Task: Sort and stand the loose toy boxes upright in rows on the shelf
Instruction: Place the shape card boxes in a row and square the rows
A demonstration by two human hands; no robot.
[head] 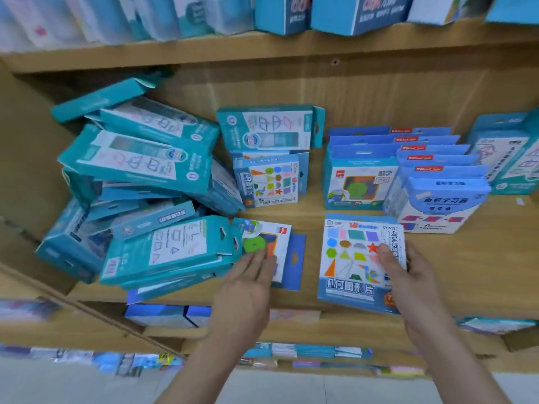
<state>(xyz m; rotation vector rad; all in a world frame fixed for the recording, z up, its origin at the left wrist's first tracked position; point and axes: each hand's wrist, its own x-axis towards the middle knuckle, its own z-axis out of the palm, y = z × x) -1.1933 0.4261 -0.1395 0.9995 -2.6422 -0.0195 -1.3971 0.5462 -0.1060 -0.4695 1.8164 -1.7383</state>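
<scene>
two hands reach onto the wooden shelf point(309, 211). the right hand point(408, 275) grips one shapes box point(358, 258) by its right edge, thumb curled over the printed front, fingers behind. the box sits right of centre, its lower end at the shelf's front edge. the left hand point(250, 275) holds nothing: its straight fingers rest on one green-disc box point(264, 246) lying flat, partly tucked under the teal pile point(131, 176). that pile fills the left of the shelf, boxes tumbled at all angles. they may number around ten, though blur and overlap prevent a sure count. at the back centre a second shapes box point(271, 182) stands upright, with one teal box point(268, 128) behind and above it. to the right an upright blue row point(408, 158) shows six hang tabs one behind another.
</scene>
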